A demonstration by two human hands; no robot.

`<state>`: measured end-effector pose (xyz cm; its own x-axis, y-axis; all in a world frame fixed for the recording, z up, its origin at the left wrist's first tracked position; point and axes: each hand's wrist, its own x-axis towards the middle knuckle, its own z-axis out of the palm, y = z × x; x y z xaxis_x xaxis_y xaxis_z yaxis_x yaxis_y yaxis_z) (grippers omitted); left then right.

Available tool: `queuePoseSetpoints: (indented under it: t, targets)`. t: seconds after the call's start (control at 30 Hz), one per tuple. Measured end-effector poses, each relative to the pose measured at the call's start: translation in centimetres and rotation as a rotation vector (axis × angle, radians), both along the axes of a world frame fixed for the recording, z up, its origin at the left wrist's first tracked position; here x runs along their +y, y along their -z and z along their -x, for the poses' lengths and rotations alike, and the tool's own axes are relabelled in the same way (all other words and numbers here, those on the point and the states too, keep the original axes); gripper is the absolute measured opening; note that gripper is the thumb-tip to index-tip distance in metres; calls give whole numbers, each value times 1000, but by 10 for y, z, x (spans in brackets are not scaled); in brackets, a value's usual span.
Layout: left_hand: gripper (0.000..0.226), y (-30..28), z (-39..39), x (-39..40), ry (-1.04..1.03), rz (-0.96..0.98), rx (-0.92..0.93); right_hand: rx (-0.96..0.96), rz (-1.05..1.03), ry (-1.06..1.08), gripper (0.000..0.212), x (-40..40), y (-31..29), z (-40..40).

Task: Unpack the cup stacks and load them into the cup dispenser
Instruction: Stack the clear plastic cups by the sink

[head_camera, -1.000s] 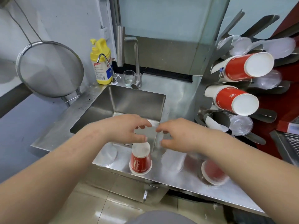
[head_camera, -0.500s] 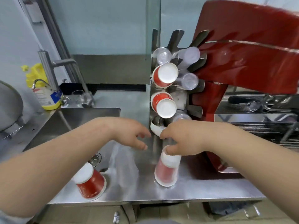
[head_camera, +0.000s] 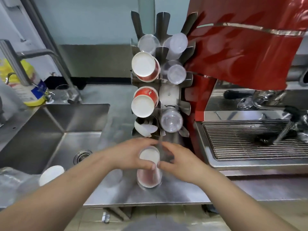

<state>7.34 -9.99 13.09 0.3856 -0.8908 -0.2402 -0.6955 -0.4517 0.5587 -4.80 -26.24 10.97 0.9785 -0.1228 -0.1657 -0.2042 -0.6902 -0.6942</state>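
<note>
Left hand (head_camera: 131, 155), right hand (head_camera: 180, 161): fingers of both grasp wrapped cup stack (head_camera: 149, 170) on counter (head_camera: 175, 192).

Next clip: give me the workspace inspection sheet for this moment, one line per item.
Surface: steel counter, blurred by motion.
Job's things: wrapped red cup stack upside down on the counter before the cup dispenser; another cup stack by the sink.
Clutter: yellow bottle, drinking glass.
Grippers: left hand and right hand both on the wrapped stack's top.
Cables: nothing seen.
Surroundings: red espresso machine on the right, faucet.
</note>
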Motion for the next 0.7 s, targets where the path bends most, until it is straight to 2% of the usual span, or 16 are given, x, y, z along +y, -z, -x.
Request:
queuePoseSetpoints:
  t: [0.07,0.13,0.23,0.3,0.37,0.7]
  targets:
    - [81,1,4,-1,-29,14,-15,37,5,-30,71,-2,7,2]
    - [81,5,5,-1,-50,46,-34,69,18,-55,79,-1,15,2]
    - [92,11,8,2,-75,38,-4,83,-4,-33,88,1,29,2]
    - [97,14,11,5,-88,19,3,60,-38,-5,79,2,33,2]
    - [89,18,13,7,-104,25,-35,45,-79,-5,71,3,34,3]
    - [70,16,12,0,-120,127,-26,14,-105,13,64,-4,37,5]
